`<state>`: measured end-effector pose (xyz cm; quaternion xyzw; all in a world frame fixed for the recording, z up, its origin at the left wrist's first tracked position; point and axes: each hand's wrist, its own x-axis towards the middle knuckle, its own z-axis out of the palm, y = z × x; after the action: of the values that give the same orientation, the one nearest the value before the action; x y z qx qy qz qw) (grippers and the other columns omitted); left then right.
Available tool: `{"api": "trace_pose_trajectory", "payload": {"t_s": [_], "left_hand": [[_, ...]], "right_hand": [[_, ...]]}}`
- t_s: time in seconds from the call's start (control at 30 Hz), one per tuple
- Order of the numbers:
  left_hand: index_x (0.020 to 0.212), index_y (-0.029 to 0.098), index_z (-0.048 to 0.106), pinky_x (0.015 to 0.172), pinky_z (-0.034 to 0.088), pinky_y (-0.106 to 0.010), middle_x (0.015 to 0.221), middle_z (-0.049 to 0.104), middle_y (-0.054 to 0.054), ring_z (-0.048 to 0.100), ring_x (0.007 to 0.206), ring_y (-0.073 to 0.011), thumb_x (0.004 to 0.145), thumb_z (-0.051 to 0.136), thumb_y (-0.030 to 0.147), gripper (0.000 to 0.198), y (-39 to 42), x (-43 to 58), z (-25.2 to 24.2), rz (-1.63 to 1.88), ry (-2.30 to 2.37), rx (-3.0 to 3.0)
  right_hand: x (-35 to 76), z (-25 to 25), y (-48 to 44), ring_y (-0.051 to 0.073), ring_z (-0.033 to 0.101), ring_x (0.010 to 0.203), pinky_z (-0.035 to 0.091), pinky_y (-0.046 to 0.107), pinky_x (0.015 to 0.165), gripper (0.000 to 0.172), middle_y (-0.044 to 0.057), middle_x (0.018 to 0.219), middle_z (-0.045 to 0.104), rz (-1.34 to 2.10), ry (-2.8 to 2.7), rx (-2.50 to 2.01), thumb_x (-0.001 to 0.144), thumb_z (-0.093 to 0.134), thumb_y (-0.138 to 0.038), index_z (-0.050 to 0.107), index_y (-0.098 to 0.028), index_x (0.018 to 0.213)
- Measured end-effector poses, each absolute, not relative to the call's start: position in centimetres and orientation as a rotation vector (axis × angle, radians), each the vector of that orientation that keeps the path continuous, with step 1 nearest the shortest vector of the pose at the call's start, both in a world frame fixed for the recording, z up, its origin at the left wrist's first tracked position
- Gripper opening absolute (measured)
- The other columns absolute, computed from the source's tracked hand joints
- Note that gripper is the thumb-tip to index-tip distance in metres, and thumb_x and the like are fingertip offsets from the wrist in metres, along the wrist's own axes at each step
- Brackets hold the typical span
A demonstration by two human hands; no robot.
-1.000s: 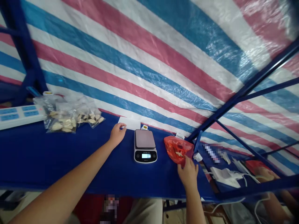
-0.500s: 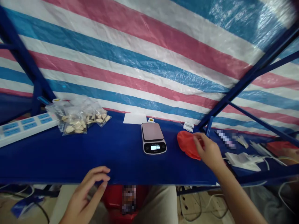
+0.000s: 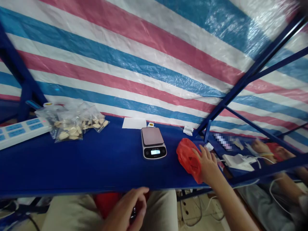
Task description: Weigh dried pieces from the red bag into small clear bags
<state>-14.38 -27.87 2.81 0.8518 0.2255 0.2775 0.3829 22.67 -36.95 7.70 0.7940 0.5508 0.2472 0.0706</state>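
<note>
My right hand point(image 3: 208, 165) grips the side of a crumpled red plastic bag point(image 3: 186, 155) to the right of the scale, its thumb over the bag's edge. My left hand point(image 3: 131, 208) hangs over my lap just below the table's front edge, fingers loosely curled with a gap to the thumb and nothing visible held. Between the hands and further back stands a digital kitchen scale point(image 3: 152, 136) with a pinkish plate and a lit display that appears to read zero; nothing lies on it.
Clear zip bags of pale dried slices point(image 3: 71, 128) lie at the left beside a white power strip point(image 3: 24, 131). White paper point(image 3: 134, 123) and small white packets point(image 3: 188, 130) lie at the back. A blue frame post point(image 3: 216, 112) stands right; beyond it another person's hands point(image 3: 262, 147) work.
My right hand has taken hold of the red bag, which is now fuller and drawn toward the front edge. The left hand has moved right and down toward my lap.
</note>
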Motion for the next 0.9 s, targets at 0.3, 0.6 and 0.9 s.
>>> {"api": "trace_pose_trajectory", "payload": {"t_s": [0.3,0.6,0.9], "left_hand": [[0.149,0.017,0.044,0.074,0.057,-0.039,0.104,0.074,-0.015,0.073,0.09,-0.031,0.082,0.06,0.027,0.069,-24.4,7.9,11.9,0.352,0.271,2.71],[0.093,0.022,0.068,0.067,0.048,-0.03,0.08,0.071,-0.006,0.069,0.074,-0.0211,0.087,0.049,0.021,0.02,-21.0,2.3,11.9,0.51,0.453,2.495],[0.094,0.019,0.063,0.061,0.049,-0.024,0.076,0.068,-0.002,0.066,0.069,-0.0143,0.091,0.056,0.037,0.019,-19.3,-9.9,13.3,0.692,0.514,1.669]], "right_hand": [[23.4,10.4,-35.2,0.025,0.066,0.094,0.043,0.032,0.078,0.03,0.013,0.106,0.072,0.598,1.656,2.81,0.09,0.045,-0.01,0.065,-0.015,0.112],[24.8,14.4,-37.3,0.027,0.067,0.093,0.045,0.034,0.081,0.033,0.01,0.099,0.074,0.675,1.505,3.48,0.087,0.046,-0.031,0.071,-0.019,0.106],[16.1,17.7,-35.3,0.017,0.06,0.067,0.045,0.026,0.062,0.022,0.001,0.07,0.066,-0.586,2.028,3.798,0.082,0.066,-0.036,0.072,-0.02,0.095]]}}
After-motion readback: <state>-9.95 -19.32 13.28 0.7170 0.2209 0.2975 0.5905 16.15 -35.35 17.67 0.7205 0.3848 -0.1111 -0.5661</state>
